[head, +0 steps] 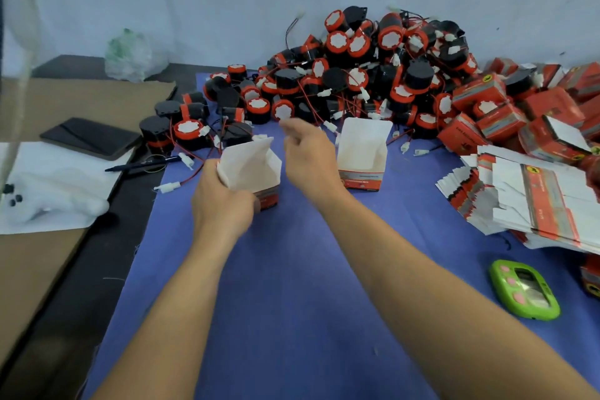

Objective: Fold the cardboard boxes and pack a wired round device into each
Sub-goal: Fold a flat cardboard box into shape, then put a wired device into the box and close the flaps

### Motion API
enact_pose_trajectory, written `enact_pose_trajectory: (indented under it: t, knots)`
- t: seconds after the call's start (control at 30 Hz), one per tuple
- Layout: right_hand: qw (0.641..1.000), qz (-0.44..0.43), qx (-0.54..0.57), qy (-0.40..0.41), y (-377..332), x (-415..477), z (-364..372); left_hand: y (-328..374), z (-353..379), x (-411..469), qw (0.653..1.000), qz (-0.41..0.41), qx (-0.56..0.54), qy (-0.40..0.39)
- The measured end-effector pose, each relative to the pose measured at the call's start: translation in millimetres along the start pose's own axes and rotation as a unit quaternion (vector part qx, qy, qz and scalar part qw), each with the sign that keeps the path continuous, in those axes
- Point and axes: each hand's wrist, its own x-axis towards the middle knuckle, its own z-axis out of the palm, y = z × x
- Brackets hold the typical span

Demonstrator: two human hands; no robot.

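Thin card box (250, 169) looks light, crushable. The left hand (224, 204) grip wraps its base edge; right hand (308, 153) loose, empty. Better held low, not by the flaps.

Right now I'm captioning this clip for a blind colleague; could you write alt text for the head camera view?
A person's left hand grips an open box on a blue cloth, the right hand raised beside it. A second open box stands to the right; a heap of round wired devices lies behind, flat boxes at right.
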Motion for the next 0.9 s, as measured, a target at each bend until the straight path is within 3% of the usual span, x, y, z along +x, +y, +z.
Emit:
enact_pose_trajectory:
  t: [0.07, 0.13, 0.23, 0.43, 0.5, 0.57, 0.7, 0.8, 0.9]
  knots:
    - [0.997, 0.047, 0.042, -0.033, -11.9, 33.3, 10.8, -1.4, -1.4, 4.3, 1.0, -0.02, -0.007, 0.004]
    - [0.983, 0.098, 0.072, -0.139, -19.1, 57.6, 21.6, -3.8, -0.7, 7.7, 1.0, -0.025, -0.01, 0.01]
    - [0.96, 0.081, -0.008, -0.267, -19.9, 77.2, 40.5, -6.3, 1.2, 11.1, 1.0, -0.022, -0.01, 0.018]
    - [0.956, 0.061, -0.078, -0.276, -14.8, 100.8, 51.6, -7.7, 3.1, 15.1, 0.998, -0.044, -0.034, 0.015]
    - [0.946, 0.019, -0.198, -0.257, -16.1, 102.9, 55.3, -7.2, 7.3, 9.5, 0.999, -0.028, -0.03, 0.001]
    - [0.95, -0.012, -0.23, -0.211, -17.7, 99.9, 58.5, -5.9, 9.2, 8.0, 0.999, -0.026, -0.029, 0.001]
    - [0.974, 0.023, -0.145, -0.174, -13.7, 89.4, 54.0, -2.7, 8.5, 5.8, 0.999, -0.03, -0.039, -0.016]
    - [0.991, 0.088, -0.03, -0.097, -23.8, 77.0, 29.9, 5.4, 10.5, -1.5, 0.996, -0.025, -0.066, -0.053]
    - [0.999, 0.031, 0.022, 0.027, -39.1, 54.7, -12.0, 7.9, 16.4, -8.3, 0.992, 0.014, -0.075, -0.102]
